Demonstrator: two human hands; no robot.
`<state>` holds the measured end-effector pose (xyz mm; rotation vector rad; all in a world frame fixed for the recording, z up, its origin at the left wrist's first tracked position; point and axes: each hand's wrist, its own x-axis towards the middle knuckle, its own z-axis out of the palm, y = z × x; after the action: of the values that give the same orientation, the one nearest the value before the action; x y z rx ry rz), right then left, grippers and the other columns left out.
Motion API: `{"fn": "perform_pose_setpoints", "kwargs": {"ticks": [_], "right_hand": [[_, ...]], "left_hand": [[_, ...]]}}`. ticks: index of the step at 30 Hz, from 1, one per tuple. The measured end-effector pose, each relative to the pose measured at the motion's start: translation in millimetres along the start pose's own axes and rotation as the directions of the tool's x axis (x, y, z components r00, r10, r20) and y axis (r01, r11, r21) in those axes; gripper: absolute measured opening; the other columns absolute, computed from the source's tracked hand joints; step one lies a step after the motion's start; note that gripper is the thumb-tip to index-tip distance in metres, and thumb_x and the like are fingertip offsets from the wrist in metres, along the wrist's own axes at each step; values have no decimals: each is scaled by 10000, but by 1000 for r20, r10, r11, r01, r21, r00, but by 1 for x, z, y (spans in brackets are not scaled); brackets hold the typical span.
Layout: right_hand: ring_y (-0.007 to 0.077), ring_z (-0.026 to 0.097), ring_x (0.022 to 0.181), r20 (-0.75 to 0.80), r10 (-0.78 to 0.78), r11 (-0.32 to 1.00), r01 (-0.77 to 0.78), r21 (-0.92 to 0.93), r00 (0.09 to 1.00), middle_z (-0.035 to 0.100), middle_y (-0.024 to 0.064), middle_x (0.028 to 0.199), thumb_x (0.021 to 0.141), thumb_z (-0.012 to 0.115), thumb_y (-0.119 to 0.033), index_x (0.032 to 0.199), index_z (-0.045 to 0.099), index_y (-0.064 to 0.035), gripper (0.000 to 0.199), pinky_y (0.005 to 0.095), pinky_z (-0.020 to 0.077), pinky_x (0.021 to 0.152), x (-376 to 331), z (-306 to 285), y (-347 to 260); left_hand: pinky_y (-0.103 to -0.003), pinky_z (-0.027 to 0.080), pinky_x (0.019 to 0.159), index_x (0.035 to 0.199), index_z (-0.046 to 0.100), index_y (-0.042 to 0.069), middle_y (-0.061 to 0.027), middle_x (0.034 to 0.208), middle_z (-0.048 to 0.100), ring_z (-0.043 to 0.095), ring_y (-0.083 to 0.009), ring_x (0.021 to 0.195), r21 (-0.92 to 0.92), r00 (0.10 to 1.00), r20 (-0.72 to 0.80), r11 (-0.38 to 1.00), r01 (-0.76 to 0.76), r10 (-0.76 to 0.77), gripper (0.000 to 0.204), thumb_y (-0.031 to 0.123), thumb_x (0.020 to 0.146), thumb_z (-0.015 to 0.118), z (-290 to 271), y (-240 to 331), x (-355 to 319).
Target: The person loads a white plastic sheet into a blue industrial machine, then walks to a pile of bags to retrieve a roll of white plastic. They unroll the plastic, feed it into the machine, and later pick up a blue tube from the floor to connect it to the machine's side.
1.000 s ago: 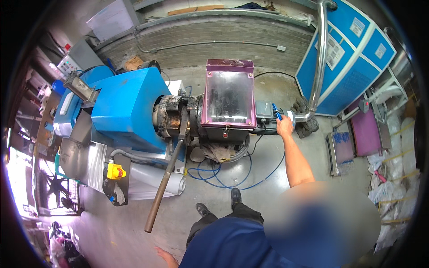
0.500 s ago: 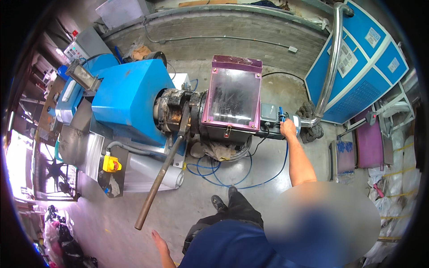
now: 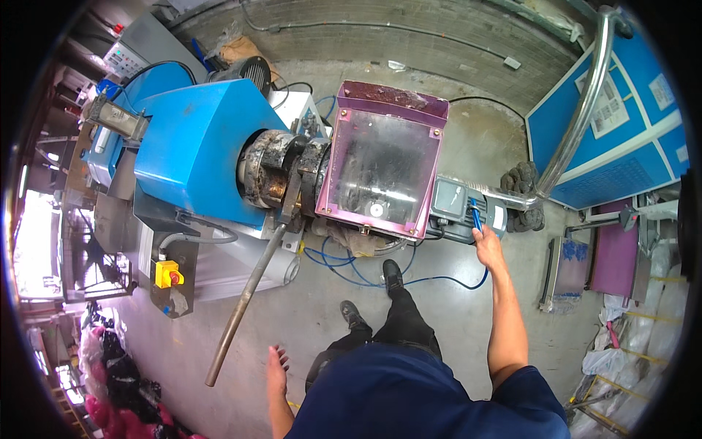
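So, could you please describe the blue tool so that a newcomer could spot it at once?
From the blue machine at left, go right past the pink cover to the grey motor. The right hand holds the tool there: slim, and brighter blue than the motor.

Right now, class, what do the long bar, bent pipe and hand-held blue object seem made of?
Long bar: probably steel, dull and worn, given its brownish, patchy surface.
Bent pipe: likely polished metal, since it throws bright reflections.
Blue object in the right hand: perhaps plastic or painted metal; its solid colour suggests either.
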<state>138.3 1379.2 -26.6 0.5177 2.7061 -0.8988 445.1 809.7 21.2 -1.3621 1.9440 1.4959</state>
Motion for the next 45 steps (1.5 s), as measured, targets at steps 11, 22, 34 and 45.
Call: {"fn": "perform_pose_setpoints", "kwargs": {"ticks": [11, 22, 34, 45], "right_hand": [[117, 462, 650, 350, -42, 957, -62, 282, 936, 492, -4, 700, 983, 508, -372, 873, 531, -75, 318, 313, 403, 604, -55, 0, 40], [270, 587, 744, 719, -429, 889, 114, 444, 547, 594, 139, 770, 990, 487, -331, 999, 566, -53, 289, 399, 450, 699, -112, 21, -99], [179, 608, 699, 690, -533, 833, 160, 529, 491, 654, 57, 799, 1005, 485, -320, 970, 616, -28, 322, 328, 478, 694, -146, 51, -107], [353, 613, 732, 704, -553, 776, 584, 239, 446, 631, 172, 788, 980, 501, -280, 962, 634, -55, 263, 433, 467, 671, -215, 22, -187]], "left_hand": [[-310, 464, 863, 1320, 562, 35, -134, 1169, 655, 609, -193, 1016, 234, 984, 130, 960, -153, 125, 504, 385, 957, 566, 98, 98, -6], [-201, 369, 594, 1385, 489, 36, 10, 802, 566, 428, -68, 664, -218, 683, 718, 975, 35, 136, 456, 266, 995, 543, 219, 227, -39], [-236, 373, 527, 890, 675, 49, 10, 608, 527, 469, -70, 561, 92, 814, 525, 934, -345, 248, 273, 289, 966, 569, 201, 180, -43], [-324, 453, 615, 866, 685, 35, -50, 709, 656, 563, -166, 634, 34, 514, 742, 742, -670, 430, 324, 343, 933, 608, 137, 140, -65]]}}
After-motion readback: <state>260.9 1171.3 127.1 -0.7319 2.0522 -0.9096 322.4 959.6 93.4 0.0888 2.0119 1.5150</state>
